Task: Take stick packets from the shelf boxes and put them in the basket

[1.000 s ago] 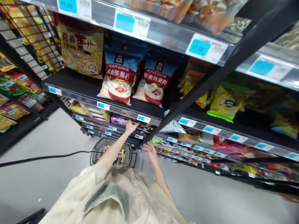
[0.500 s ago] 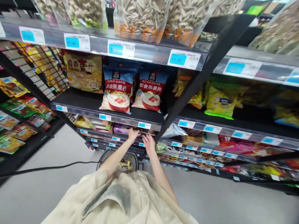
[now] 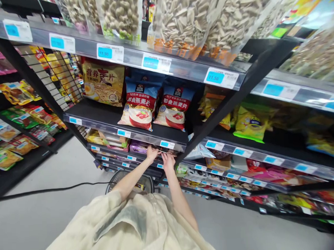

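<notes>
Both of my hands reach into the shelf level just under the oatmeal bags. My left hand (image 3: pixel 152 154) has its fingers bent to the right, closed at the front of a dark packet (image 3: pixel 163 149) whose kind I cannot make out. Close beside it, my right hand (image 3: pixel 168 161) points upward with its fingers closed at the same packet's front edge. The shelf above hides part of the packet. A purple package (image 3: pixel 138 146) lies left of my left hand.
Above stand two blue-and-red oatmeal bags (image 3: pixel 139 104) and a gold cereal bag (image 3: pixel 103 83). A black slanted shelf post (image 3: pixel 211 117) rises to the right. Below my forearms is a dark basket (image 3: pixel 150 182). A black cable (image 3: pixel 55 189) crosses at left.
My right hand's spread fingers have drawn together at the dark packet, nearer to my left hand. The view has shifted, so the shelves appear farther right and slightly lower.
</notes>
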A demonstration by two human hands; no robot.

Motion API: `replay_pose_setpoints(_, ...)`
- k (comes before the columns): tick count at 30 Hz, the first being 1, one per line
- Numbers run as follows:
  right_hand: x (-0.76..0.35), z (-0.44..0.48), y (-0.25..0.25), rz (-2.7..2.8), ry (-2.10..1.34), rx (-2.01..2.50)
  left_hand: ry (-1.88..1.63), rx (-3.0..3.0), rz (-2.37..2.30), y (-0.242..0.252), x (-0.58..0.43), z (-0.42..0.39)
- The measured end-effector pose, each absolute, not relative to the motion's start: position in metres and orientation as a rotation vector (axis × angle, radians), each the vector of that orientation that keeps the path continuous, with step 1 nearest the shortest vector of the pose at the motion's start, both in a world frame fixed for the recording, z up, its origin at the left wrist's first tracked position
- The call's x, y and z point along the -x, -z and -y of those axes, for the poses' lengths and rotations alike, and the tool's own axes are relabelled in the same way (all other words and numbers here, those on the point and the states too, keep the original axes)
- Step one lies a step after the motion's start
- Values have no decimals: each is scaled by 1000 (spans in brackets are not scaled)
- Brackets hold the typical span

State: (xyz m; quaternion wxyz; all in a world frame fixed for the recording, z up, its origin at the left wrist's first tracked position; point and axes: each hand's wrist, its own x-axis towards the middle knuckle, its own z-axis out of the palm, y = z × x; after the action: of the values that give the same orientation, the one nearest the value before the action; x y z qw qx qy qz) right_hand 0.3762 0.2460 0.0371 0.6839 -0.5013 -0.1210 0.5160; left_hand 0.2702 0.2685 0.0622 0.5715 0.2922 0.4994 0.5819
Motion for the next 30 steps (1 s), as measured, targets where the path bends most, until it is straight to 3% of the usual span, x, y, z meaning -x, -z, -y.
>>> replay_pose_setpoints(19,-226,-261,-40,228,-1317,934,-1579,-534,-1180,-54,-119,-269)
replay_pose_setpoints(30,-208,-286,-13,167,-1306,1019,-1484,-468,-1318,-29,-114,-295)
